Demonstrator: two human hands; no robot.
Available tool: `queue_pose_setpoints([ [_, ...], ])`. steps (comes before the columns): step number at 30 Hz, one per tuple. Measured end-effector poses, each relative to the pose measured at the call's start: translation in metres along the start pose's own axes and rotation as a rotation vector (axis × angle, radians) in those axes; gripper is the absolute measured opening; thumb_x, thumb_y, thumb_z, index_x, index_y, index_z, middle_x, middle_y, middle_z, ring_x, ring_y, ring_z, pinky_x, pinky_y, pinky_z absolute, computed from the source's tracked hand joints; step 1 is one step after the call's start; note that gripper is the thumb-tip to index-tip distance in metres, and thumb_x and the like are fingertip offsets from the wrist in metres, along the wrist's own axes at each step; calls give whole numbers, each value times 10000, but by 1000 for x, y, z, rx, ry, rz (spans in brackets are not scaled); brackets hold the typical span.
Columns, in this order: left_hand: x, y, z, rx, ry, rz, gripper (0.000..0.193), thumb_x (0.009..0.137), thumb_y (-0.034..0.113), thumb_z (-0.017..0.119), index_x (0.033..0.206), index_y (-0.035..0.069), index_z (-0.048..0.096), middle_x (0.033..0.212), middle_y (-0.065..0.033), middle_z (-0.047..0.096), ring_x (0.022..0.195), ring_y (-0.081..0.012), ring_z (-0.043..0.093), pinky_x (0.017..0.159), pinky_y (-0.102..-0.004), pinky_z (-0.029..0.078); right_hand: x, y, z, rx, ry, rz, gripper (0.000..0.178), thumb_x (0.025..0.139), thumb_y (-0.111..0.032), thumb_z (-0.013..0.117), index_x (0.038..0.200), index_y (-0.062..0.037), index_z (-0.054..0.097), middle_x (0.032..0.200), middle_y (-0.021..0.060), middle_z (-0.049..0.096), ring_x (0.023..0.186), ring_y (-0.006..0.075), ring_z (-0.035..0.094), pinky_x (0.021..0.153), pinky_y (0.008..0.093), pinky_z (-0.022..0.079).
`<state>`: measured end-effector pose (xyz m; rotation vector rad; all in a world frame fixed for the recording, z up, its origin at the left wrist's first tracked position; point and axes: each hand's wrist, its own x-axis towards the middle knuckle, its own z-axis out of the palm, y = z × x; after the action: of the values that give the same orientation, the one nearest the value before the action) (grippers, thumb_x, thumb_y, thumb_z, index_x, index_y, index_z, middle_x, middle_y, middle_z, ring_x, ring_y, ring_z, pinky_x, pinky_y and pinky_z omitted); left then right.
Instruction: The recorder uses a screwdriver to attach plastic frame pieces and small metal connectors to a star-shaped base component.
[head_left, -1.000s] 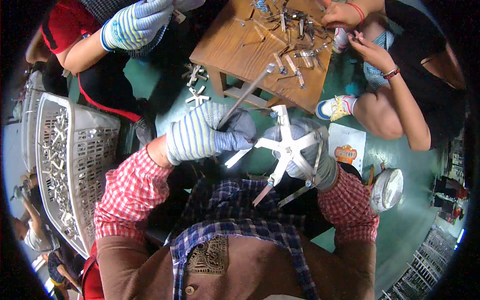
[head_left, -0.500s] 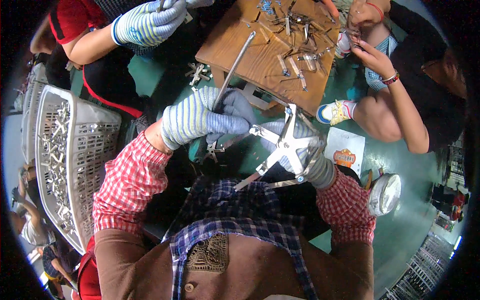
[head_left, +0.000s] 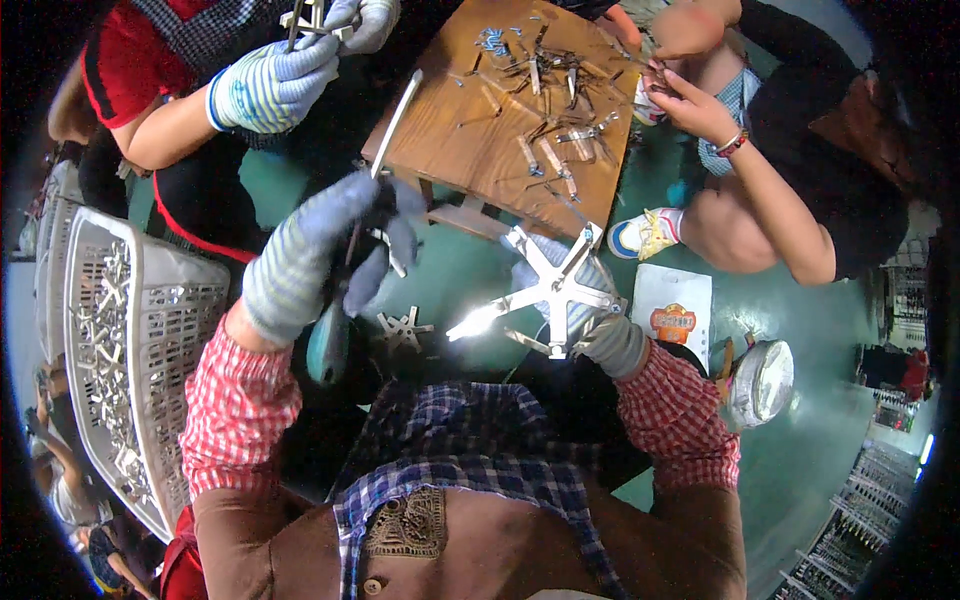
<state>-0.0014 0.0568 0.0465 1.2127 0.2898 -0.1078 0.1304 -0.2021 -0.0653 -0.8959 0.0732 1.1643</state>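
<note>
Your left hand (head_left: 330, 245), in a striped knit glove, is raised to about ten o'clock from the picture's centre, forearm rising steeply from your red checked sleeve. Its fingers are curled around a teal-handled tool (head_left: 328, 345), whose handle hangs below the wrist; how tightly they close you cannot tell, as the hand is blurred.

Your right hand (head_left: 580, 310), also gloved, sits just right of centre at about two o'clock, wrist bent inward. Its fingers grip a star-shaped metal bracket (head_left: 553, 290) from behind, arms radiating outward, one bright arm pointing toward eight o'clock. The two hands are apart, the bracket between them and nearer the right.

Below the left hand, a second small star bracket (head_left: 403, 328) lies on the green floor (head_left: 800, 470). At twelve o'clock stands a low wooden table (head_left: 470, 140) strewn with metal parts. At nine o'clock a white plastic basket (head_left: 190, 310) holds more metal pieces. Other people's hands work at the table's far edges.
</note>
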Motion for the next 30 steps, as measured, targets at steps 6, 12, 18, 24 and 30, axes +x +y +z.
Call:
queue_pose_setpoints([
  [6,-27,7,31,1,-261,-390,548,933,378,503,1282,-44,488,650,-174,641,386,-190,569,367,-244,446,0,4,-35,-1265,-2,-579,514,837,-499,542,1253,-207,616,1079,52,654,843,244,629,762,394,494],
  [12,-27,-8,27,-88,-314,-440,499,963,322,453,1332,-14,452,640,-175,637,384,-206,573,372,-263,459,4,-8,-2,-1818,-60,-788,418,826,-468,563,1198,-302,654,1041,38,653,763,233,596,673,388,468],
  [18,-26,-4,23,-75,-339,-455,513,973,298,433,1390,2,394,644,-182,639,390,-213,581,376,-272,471,9,-4,-14,-1482,-23,-611,461,810,-519,589,1186,-262,660,1050,22,652,773,204,597,655,358,466],
  [24,-29,-9,18,-114,-343,-473,524,977,265,431,1430,16,342,656,-192,639,400,-227,590,380,-276,480,1,-14,-12,-1660,25,-634,472,822,-445,608,1214,-182,624,1013,36,658,773,204,609,646,344,478],
  [30,-30,-11,17,-147,-370,-449,491,970,174,414,1437,37,348,691,-192,641,424,-206,588,417,-266,495,-5,-22,-2,-1829,50,-662,490,834,-370,626,1242,-102,587,976,50,664,774,203,622,637,329,490],
])
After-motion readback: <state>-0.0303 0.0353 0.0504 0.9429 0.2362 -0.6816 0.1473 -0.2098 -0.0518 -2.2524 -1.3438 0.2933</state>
